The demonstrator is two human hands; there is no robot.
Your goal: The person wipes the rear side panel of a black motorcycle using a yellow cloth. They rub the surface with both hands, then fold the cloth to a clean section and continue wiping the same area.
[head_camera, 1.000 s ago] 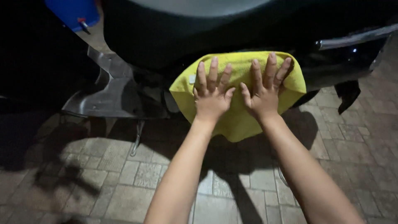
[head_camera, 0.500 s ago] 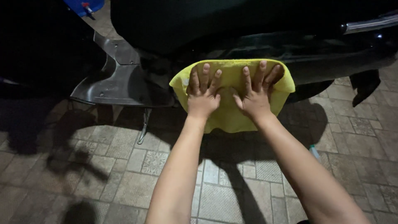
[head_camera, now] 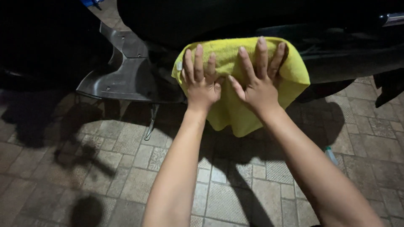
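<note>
Yellow cloth (head_camera: 248,105) under my flat, spread left hand (head_camera: 201,82) and right hand (head_camera: 256,82), mid-wipe on dark scooter panel (head_camera: 345,59); next needs steady pressure sideways

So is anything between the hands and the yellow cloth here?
Nothing visible. The left hand and right hand both lie flat on the yellow cloth, fingers spread, pressing it against the dark scooter body.

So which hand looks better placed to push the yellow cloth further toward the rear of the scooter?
Probably the right hand: it lies flat on the yellow cloth nearest the dark rear panel. The left hand presses the cloth's other edge.
</note>
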